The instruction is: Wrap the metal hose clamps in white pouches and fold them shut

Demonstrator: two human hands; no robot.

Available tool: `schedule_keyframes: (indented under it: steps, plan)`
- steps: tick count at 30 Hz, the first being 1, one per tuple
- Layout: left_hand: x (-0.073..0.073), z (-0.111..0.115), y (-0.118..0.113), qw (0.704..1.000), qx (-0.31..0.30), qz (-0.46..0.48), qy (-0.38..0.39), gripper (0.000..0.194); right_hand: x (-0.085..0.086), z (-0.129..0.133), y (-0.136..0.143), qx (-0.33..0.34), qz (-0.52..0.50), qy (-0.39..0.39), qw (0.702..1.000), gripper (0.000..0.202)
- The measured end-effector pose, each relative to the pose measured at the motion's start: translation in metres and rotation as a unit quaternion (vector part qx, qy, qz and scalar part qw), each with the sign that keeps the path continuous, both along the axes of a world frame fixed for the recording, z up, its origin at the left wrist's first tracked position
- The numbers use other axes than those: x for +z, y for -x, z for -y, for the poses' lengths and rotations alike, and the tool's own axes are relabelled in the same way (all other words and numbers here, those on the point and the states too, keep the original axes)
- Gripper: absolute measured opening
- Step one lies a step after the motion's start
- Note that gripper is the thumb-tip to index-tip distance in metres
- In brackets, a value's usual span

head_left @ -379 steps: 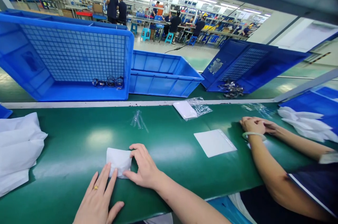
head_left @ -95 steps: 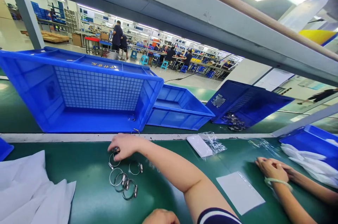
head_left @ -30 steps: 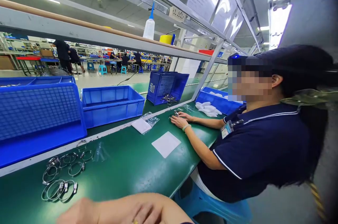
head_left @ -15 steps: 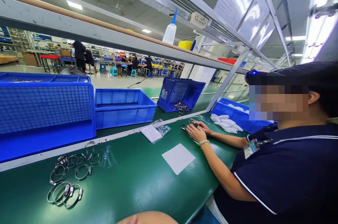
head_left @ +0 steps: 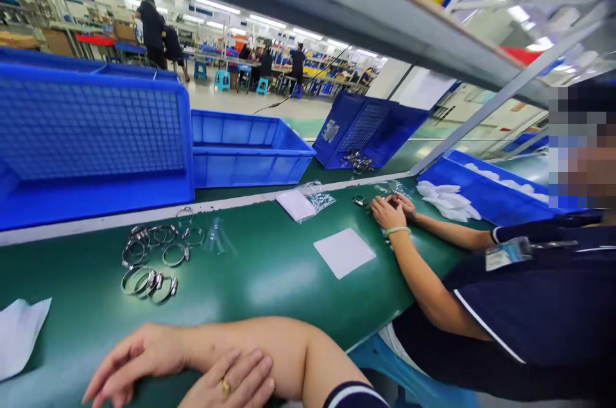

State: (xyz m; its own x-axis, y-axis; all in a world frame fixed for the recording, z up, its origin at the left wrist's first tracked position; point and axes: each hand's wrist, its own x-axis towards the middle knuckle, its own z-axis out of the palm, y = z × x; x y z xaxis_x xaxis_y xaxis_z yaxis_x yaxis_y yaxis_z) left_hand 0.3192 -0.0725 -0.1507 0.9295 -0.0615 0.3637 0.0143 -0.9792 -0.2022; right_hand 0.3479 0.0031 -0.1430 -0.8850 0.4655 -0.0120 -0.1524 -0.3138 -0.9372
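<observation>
My right arm lies across the front of the green table, and my right hand (head_left: 137, 357) rests at its left end, fingers loosely stretched, holding nothing visible. My left hand (head_left: 231, 385), with a gold ring, lies flat on my right forearm, partly cut off by the bottom edge. Beyond my hands sits a loose group of metal hose clamps (head_left: 176, 255), some overlapping. Clear plastic bags (head_left: 219, 238) lie beside them. At the far left is a crumpled white sheet (head_left: 22, 334).
Blue crates (head_left: 245, 167) line the table's back; a tipped blue crate (head_left: 346, 132) holds more clamps. To the right, a co-worker's hands (head_left: 392, 210) handle something small. A white sheet (head_left: 344, 253), a packet (head_left: 296, 204) and white pieces (head_left: 447, 201) lie nearby.
The view has tilted down and turned right. My right forearm and both hands now show, where before only a bit of skin showed at the bottom edge.
</observation>
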Motion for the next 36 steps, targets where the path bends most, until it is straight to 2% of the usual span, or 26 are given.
schedule_keyframes:
  steps: [2,4,7,13,19,27,31,36]
  plan:
    - [0.006,0.004,0.003,0.997,0.003,-0.039,0.060,0.058,-0.008,-0.005,0.001,0.003,-0.058,0.101,0.993,0.017]
    - [0.012,0.008,0.005,0.986,0.004,-0.092,0.139,0.071,-0.011,-0.007,0.001,0.000,-0.086,0.145,0.986,0.020]
    - [0.019,0.007,0.005,0.966,0.002,-0.145,0.215,0.088,-0.009,-0.005,-0.001,-0.010,-0.088,0.163,0.983,0.019]
    - [0.030,-0.003,0.006,0.948,-0.035,-0.148,0.281,0.082,-0.007,0.000,-0.001,-0.024,-0.044,0.151,0.987,0.023]
    - [0.033,-0.003,0.008,0.944,-0.045,-0.134,0.297,0.075,0.002,0.005,-0.002,0.001,-0.018,0.102,0.995,0.033]
    - [0.038,-0.005,0.010,0.954,-0.053,-0.096,0.279,0.058,0.016,0.007,-0.007,0.008,0.028,0.098,0.995,0.025]
    - [0.038,-0.006,0.008,0.954,-0.053,-0.106,0.275,0.056,0.014,0.007,-0.007,0.012,0.014,0.093,0.996,0.021]
    - [0.040,-0.007,0.007,0.954,-0.056,-0.120,0.270,0.054,0.007,0.005,-0.005,0.022,-0.021,0.080,0.996,0.034]
